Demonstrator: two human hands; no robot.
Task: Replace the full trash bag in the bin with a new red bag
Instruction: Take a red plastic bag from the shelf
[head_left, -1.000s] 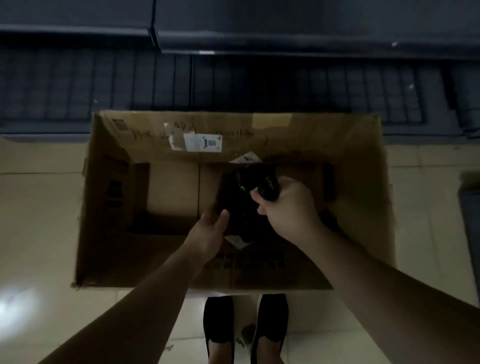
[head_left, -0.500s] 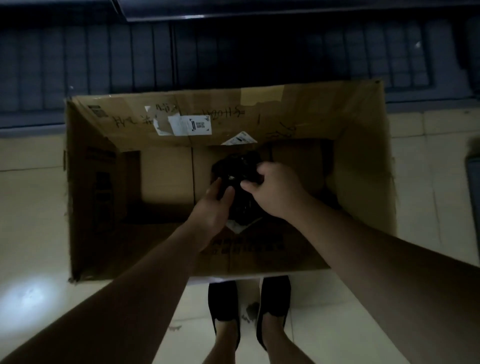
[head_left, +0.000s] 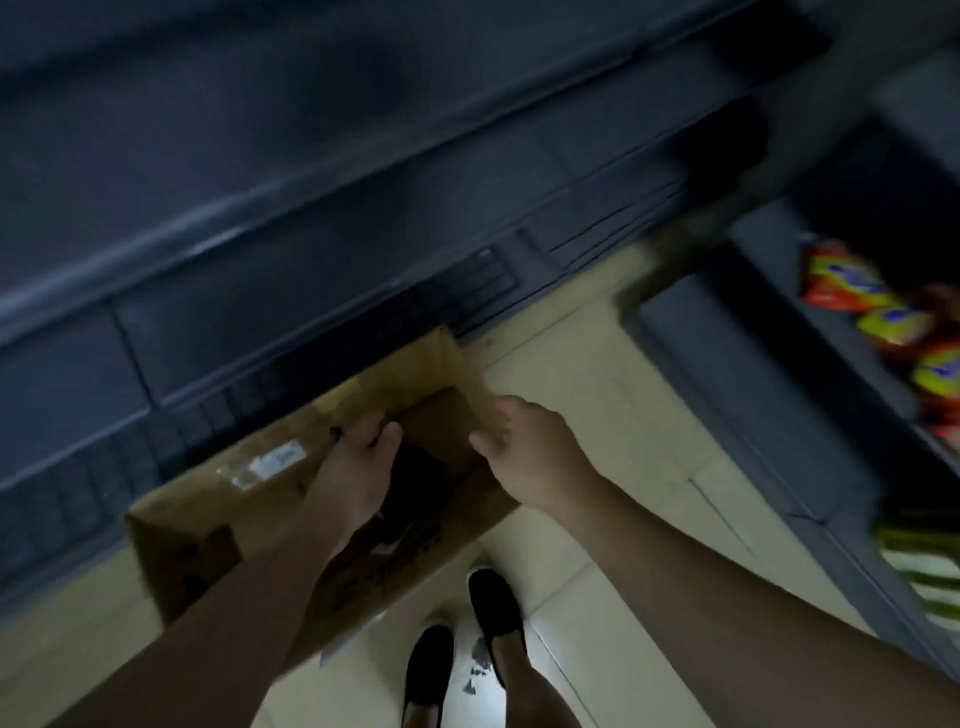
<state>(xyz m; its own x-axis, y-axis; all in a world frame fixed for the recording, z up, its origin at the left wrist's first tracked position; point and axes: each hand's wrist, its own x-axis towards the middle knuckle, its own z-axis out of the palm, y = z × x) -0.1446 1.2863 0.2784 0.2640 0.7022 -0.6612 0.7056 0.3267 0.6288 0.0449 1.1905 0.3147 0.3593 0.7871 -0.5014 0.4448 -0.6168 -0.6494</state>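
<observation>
Head view is blurred and tilted, so take this with some caution: the box (head_left: 291, 488) serving as the bin lies on the tiled floor (head_left: 613, 415) against the dark shelving (head_left: 311, 208), and the black bag (head_left: 415, 478) sits inside it, low and toward the right end. Your left hand (head_left: 353, 467) is over the box with fingers bent near the bag's top, but the blur hides whether they have closed on the plastic, so I cannot tell if it holds anything. Your right hand (head_left: 524, 457) hangs at the box's right edge, fingers loose and relaxed, gripping nothing, with the thumb apart from the cardboard wall. No red bag shows anywhere in view; it is probably off to one side. The step in hand looks like getting the full bag out, and the task is at an early stage. To do it well, gather the bag's neck into one firm bunch before you lift, rather than pinching a single fold, since thin plastic can tear under load. Steady the box wall with your free hand so the cardboard does not drag up with the bag. Lift straight up and clear the rim before swinging sideways. Mind your shoes (head_left: 488, 608) just near the box and the snack packs (head_left: 883, 317) on the right shelf when you turn.
</observation>
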